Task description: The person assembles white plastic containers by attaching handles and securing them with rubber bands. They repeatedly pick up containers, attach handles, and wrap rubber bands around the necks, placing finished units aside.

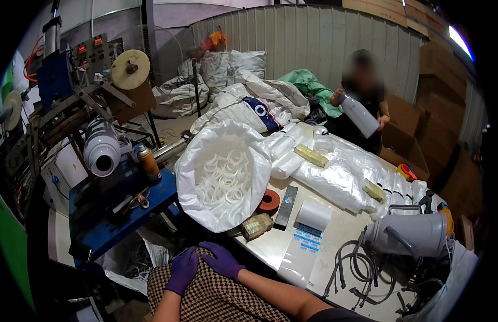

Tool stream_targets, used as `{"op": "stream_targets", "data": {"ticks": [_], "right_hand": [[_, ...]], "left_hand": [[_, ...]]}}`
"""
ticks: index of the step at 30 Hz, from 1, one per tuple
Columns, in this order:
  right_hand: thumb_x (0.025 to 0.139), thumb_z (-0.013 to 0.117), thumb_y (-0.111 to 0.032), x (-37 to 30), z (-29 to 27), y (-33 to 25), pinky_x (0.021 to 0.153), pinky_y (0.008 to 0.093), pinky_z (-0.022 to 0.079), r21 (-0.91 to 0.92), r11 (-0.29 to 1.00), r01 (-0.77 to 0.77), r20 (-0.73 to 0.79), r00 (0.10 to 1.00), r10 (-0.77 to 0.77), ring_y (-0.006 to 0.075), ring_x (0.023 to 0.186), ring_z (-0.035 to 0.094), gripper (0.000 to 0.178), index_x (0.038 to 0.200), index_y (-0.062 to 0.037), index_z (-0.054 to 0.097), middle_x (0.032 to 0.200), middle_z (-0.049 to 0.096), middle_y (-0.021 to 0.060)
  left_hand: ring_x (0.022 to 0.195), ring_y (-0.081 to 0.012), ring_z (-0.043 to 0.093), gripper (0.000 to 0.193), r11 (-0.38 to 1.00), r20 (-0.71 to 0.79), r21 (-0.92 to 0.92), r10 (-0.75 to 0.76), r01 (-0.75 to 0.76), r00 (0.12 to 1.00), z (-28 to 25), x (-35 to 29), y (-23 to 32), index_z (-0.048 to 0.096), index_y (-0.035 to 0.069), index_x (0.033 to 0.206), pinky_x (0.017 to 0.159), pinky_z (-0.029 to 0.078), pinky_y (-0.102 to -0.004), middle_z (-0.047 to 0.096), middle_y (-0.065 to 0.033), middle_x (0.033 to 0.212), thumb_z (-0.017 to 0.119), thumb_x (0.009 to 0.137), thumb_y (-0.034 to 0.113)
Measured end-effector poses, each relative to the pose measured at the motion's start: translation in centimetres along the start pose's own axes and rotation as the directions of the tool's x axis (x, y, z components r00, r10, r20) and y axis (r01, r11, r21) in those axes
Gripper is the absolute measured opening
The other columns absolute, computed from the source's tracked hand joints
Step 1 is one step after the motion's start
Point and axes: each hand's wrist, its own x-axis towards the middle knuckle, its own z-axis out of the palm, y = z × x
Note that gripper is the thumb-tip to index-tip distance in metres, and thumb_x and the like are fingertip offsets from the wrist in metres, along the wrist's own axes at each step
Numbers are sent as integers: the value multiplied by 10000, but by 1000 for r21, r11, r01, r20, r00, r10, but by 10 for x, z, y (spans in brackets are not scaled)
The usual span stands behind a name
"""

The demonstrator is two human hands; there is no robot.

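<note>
Both my hands wear purple gloves and rest on the brown checked cloth (211, 295) over my lap. My left hand (183, 270) lies flat on it, fingers pointing away from me. Beside it, my right hand (222, 260) is laid over the cloth with its fingers stretched out toward the left one. Neither hand holds anything. Nearest beyond them stands a white sack (222, 214) full of translucent plastic rings (222, 174). To its right on the table are a tape-wrapped block (257, 226), a red-brown ring (269, 202) and a grey metal bar (286, 207).
A blue bench (125, 220) at left carries a spray can (148, 163), under a machine holding a grey cylindrical body (102, 153). The white table (265, 249) holds a label roll (314, 214), grey straps (361, 263), a grey canister (412, 234) and plastic-wrapped bundles. Across it a person (361, 102) holds a grey container.
</note>
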Motion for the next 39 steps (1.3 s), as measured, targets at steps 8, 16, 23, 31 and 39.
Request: {"op": "stream_targets", "data": {"ticks": [8, 16, 23, 31, 39], "right_hand": [[1016, 599, -353, 0, 11, 9, 1176, 415, 385, -5, 999, 44, 18, 999, -43, 344, 1389, 507, 514, 1445, -74, 554, 1485, 551, 182], [1023, 588, -346, 1, 25, 1, 1182, 422, 375, -9, 1000, 1, 39, 999, 0, 359, 1390, 500, 504, 1438, -62, 557, 1488, 545, 200], [1021, 586, -360, -1, 24, -10, 1188, 429, 367, -36, 999, -15, 68, 998, 18, 360, 1403, 483, 513, 1448, -77, 552, 1504, 530, 198], [983, 636, -390, 3, 32, -12, 1139, 429, 417, -30, 999, 21, 30, 999, -21, 376, 1329, 543, 525, 1386, -57, 587, 1416, 591, 204], [957, 687, -282, -22, -33, -32, 1115, 397, 448, -89, 996, 17, -118, 993, -27, 324, 1292, 575, 526, 1399, -27, 560, 1390, 591, 192]], "left_hand": [[1179, -407, 640, 413, 982, 131, -135, -111, 129, 985, 7, -4, -26, 585, 52, 1383, 1006, 491, -421, 670, -269, 1228, 577, 1028, 262], [1433, -349, 427, 554, 924, -7, -342, -188, 174, 982, 11, -4, -43, 378, -38, 1529, 1177, 351, -407, 409, -245, 1570, 420, 1093, 301], [1410, -285, 454, 490, 777, -286, -625, -323, 80, 902, -9, -5, -49, 429, -29, 1507, 1190, 332, -379, 479, -178, 1521, 398, 1088, 221], [1308, -301, 554, 416, 697, -303, -715, -380, 56, 874, -8, -7, -61, 540, -31, 1398, 1123, 409, -400, 590, -183, 1393, 416, 1085, 213], [945, -414, 635, 275, 942, -45, 305, 159, -138, 986, -29, -15, -49, 723, 7, 1082, 893, 486, -508, 712, -195, 1029, 558, 883, 102]]}}
